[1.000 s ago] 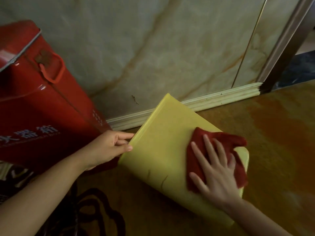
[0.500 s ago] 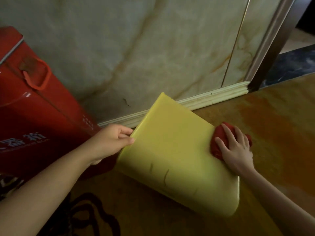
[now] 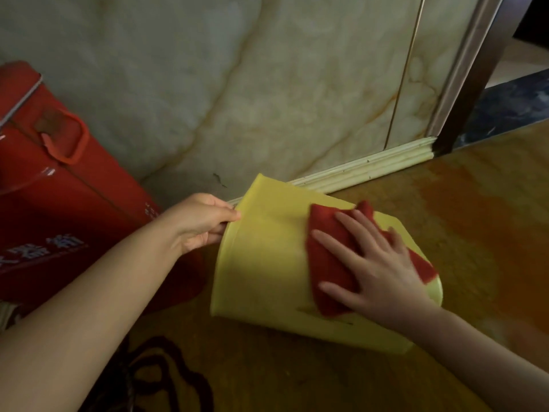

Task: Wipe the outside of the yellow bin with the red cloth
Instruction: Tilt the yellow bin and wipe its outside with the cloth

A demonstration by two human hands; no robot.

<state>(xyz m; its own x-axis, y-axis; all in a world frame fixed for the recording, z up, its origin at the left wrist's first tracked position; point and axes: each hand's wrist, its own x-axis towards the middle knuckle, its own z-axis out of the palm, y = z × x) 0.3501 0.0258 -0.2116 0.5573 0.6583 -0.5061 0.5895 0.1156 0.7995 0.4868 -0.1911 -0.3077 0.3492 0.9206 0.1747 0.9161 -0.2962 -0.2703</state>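
The yellow bin (image 3: 264,263) lies on its side on the floor, its open rim facing left. My left hand (image 3: 199,221) grips that rim at its upper left edge. The red cloth (image 3: 326,245) is spread on the bin's upward-facing side. My right hand (image 3: 371,263) lies flat on the cloth with fingers spread, pressing it against the bin. Part of the cloth is hidden under that hand.
A large red box (image 3: 59,203) with a red handle and white lettering stands at the left, close to the bin's rim. A marble wall with a pale skirting board (image 3: 371,165) runs behind. The orange-brown floor (image 3: 475,233) extends right; a dark doorway (image 3: 505,108) is at the far right.
My right hand has slid the cloth back from the bin's far right edge onto its broad upper side, opening flat over it. The bin has turned slightly; my left hand keeps its grip on the rim.
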